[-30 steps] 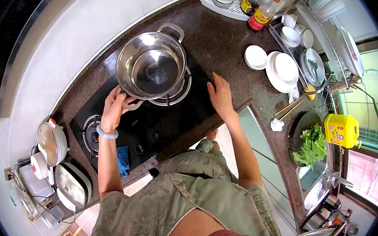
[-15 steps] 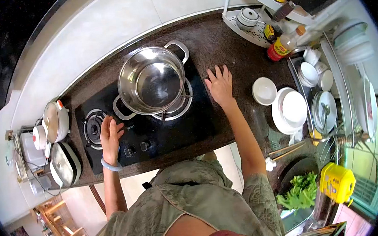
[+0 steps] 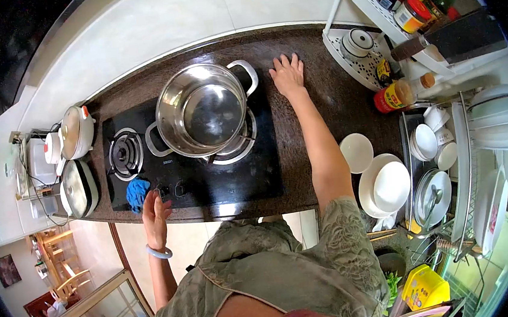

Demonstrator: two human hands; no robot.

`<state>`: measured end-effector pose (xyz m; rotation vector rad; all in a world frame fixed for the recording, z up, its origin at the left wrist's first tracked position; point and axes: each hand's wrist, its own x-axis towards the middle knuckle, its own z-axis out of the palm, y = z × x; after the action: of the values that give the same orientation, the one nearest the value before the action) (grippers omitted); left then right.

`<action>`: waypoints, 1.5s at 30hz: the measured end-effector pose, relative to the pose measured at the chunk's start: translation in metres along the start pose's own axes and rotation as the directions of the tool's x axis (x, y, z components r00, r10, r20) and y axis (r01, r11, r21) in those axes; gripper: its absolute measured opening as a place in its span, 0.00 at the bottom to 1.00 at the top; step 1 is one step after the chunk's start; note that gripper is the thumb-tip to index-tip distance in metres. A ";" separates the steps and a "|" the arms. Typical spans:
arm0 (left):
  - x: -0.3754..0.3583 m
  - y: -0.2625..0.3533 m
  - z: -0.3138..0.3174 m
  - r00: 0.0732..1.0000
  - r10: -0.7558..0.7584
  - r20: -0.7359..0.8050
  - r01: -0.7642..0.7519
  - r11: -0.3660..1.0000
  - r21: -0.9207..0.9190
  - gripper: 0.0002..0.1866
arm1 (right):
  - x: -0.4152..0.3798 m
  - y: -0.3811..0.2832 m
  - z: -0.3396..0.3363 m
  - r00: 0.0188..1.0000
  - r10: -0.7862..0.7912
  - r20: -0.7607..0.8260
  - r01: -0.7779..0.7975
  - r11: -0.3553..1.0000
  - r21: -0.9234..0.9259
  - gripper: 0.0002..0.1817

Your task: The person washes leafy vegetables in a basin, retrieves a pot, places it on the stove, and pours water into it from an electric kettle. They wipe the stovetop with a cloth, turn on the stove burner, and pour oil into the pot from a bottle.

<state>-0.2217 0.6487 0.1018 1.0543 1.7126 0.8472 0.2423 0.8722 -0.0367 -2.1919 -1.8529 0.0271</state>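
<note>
My left hand [image 3: 155,216], a pale bracelet on its wrist, hovers at the front edge of the black gas hob [image 3: 232,187]. Its fingers are loosely curved and apart, with nothing visible in them. Just beyond the fingertips lies a crumpled blue cloth [image 3: 138,194], beside the hob knobs [image 3: 178,189]. My right hand [image 3: 288,78] rests on the dark countertop [image 3: 321,101], fingers spread, right of the pot. A two-handled steel pot [image 3: 201,110] stands on the right burner; its inside is shiny. The left burner [image 3: 126,153] is bare.
White bowls [image 3: 357,153] are on the counter at right, near a dish rack [image 3: 409,139]. A corner shelf [image 3: 351,59] carries jars, with a red-labelled bottle [image 3: 390,97] below. Lidded pans [image 3: 78,186] stand at left. A yellow container [image 3: 425,287] is at lower right.
My right hand has slid farther back along the counter. My left hand has come back toward the hob's front edge, and the blue cloth now shows. The camera view has shifted.
</note>
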 end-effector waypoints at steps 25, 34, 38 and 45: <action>0.005 -0.062 0.010 0.424 0.199 0.884 -0.404 0.915 -0.013 0.23 | -0.328 -0.088 -0.076 0.719 0.679 -0.145 -0.611 0.718 0.335 0.12; -0.025 -0.074 0.013 0.100 0.049 0.994 -0.366 0.931 -0.009 0.23 | -0.505 -0.136 -0.131 0.205 0.973 -0.110 -0.613 0.215 0.760 0.17; 0.009 -0.063 0.004 0.378 0.207 0.902 -0.637 0.765 0.091 0.20 | -0.617 -0.138 -0.160 0.162 0.987 -0.007 -0.344 0.063 0.937 0.15; 0.087 -0.061 -0.085 0.510 0.784 0.353 -0.672 0.107 0.733 0.17 | -0.758 -0.109 -0.168 0.181 0.980 0.077 0.047 -0.087 0.995 0.04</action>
<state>-0.3360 0.6972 0.0467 2.7768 1.6078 0.6323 0.0308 0.1204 0.0285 -1.3031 0.1900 0.2126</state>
